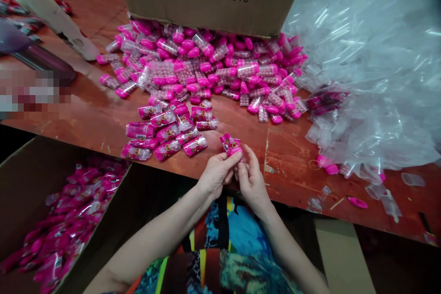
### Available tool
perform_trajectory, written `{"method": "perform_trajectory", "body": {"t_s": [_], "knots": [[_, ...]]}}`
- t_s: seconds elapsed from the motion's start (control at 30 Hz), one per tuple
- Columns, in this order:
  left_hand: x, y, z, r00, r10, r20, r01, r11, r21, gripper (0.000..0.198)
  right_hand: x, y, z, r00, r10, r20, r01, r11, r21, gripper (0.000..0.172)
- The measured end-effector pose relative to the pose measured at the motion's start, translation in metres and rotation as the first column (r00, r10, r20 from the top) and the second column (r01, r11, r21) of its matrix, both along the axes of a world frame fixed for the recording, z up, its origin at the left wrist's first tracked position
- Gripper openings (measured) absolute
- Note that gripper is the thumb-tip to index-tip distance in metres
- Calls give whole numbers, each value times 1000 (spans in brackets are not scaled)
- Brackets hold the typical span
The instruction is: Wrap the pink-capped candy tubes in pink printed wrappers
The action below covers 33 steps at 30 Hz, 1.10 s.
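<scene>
A pink printed wrapper (230, 143) is held upright in front of me at the table's front edge. My left hand (217, 172) pinches it between thumb and fingers. Closed on its lower right side is my right hand (252, 179); whether a candy bottle is inside the wrapper is hidden by my fingers. Left of my hands lie several wrapped candy bottles (168, 133) in a loose group. Behind them spreads a big heap of clear candy bottles (210, 68) with pink caps and pale beads inside.
A cardboard box (213, 2) stands behind the heap. Clear plastic sleeves (372, 64) pile up at right, with loose pink caps (327, 164) near them. At lower left, an open carton (24, 179) holds many wrapped bottles. A pale cylindrical object (51, 16) is at upper left.
</scene>
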<state>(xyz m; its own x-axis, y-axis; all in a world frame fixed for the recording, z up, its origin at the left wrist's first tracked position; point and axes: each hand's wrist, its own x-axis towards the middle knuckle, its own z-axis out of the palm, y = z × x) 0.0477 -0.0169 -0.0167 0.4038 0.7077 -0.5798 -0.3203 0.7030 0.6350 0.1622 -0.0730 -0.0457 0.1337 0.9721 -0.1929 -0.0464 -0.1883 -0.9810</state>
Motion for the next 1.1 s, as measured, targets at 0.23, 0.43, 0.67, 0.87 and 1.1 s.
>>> {"method": "perform_trajectory", "body": {"t_s": [0.23,0.43,0.67,0.87,1.1], "knots": [[-7,1,-4,994,-89,69,87,996,25,44,-1,5,18,957,-62,-283,3,979,-205,55],[-12,8,-5,982,-141,128,134,989,57,39,1,1,8,1000,7,24,-7,1000,-31,58],[-8,9,-10,980,-27,195,31,999,-18,39,1,1,12,999,34,-25,-35,998,-51,56],[-10,3,-10,968,-182,171,171,982,79,45,2,9,24,942,-69,-327,0,978,-209,59],[-15,6,-12,975,-204,93,197,977,78,47,11,2,10,941,94,-326,-139,983,-119,62]]}}
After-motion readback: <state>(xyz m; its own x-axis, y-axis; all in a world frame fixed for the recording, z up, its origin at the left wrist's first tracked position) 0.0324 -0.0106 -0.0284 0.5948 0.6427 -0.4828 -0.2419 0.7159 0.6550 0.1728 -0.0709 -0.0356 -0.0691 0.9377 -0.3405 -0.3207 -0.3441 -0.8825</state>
